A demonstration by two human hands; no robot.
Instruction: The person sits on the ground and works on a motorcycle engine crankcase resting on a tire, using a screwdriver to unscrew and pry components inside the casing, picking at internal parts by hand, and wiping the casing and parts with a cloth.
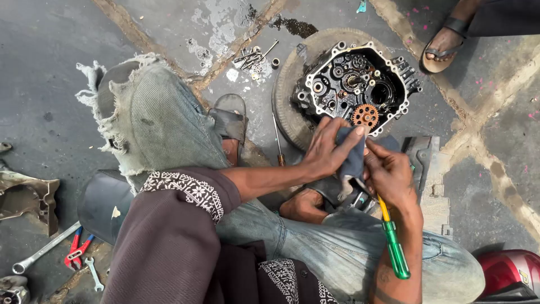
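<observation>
While the opened engine case (354, 84) is left resting on a tyre (287, 112) with its orange gear (365, 115) exposed, a blue rag (351, 157) is gripped by the left hand (329, 152) and a green-handled screwdriver (394, 247) is clasped in the right hand (391, 177), so wiping seems unfinished.

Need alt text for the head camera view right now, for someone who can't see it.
Seen from above, a seated person's left hand presses a blue-grey cloth near an orange gear on an open black engine case, while the right hand holds a green-handled screwdriver. Loose bolts, a wrench and red pliers lie on the concrete floor.
</observation>
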